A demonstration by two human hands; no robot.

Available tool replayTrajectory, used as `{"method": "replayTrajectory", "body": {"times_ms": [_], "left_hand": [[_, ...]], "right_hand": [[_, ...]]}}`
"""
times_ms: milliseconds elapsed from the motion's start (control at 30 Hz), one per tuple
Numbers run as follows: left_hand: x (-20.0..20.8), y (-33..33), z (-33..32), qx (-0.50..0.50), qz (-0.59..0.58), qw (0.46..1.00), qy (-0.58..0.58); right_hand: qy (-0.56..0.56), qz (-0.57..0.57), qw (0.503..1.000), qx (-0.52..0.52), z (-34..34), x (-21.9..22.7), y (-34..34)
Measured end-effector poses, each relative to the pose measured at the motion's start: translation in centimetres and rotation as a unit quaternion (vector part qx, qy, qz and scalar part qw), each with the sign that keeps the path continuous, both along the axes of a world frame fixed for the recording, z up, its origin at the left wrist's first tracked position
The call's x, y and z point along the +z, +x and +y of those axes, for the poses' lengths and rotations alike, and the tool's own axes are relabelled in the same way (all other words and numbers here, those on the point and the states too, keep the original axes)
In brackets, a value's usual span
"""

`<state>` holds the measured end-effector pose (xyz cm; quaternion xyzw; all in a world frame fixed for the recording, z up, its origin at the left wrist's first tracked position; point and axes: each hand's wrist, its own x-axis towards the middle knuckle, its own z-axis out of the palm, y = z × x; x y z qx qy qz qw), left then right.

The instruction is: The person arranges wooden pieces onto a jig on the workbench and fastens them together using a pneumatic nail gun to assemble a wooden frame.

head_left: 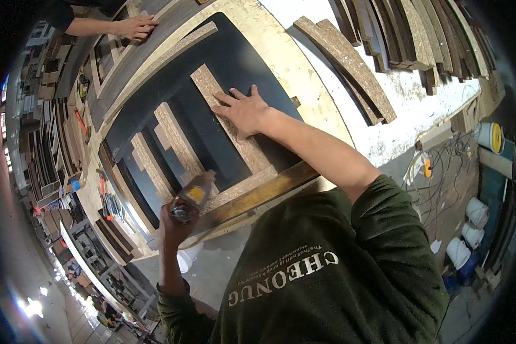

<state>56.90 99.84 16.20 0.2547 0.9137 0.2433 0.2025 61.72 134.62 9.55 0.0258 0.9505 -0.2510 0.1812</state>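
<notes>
My left hand (178,225) is closed around a clear plastic bottle (194,198) with a yellow patch, slightly blurred. Its narrow end points up and right, over the lower ends of the chipboard strips. My right hand (243,113) lies with fingers spread on a long chipboard strip (247,150), holding nothing. This strip and two shorter ones, a middle strip (178,135) and a left strip (150,160), lie on a black panel (172,80). Along the near edge runs a chipboard crosspiece (241,188), beside a yellowish-brown bar (258,198).
At top left, another person's hand (136,27) rests on a wooden frame (106,63). Curved chipboard pieces (350,71) and stacked strips (418,37) lie on a white surface at upper right. Buckets (490,137) and cables (436,166) are on the floor at right.
</notes>
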Motion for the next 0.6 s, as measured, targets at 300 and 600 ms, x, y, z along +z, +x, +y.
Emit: {"method": "replayTrajectory", "body": {"times_ms": [300, 600], "left_hand": [[3.2, 4.3, 11.2, -0.196, -0.163, 0.965, -0.055], [1.7, 4.1, 11.3, -0.219, -0.174, 0.957, -0.079]], "right_hand": [[-0.068, 0.055, 0.996, -0.007, 0.9, -2.2, 0.7], [-0.068, 0.054, 0.996, -0.003, 1.1, -2.2, 0.8]]}}
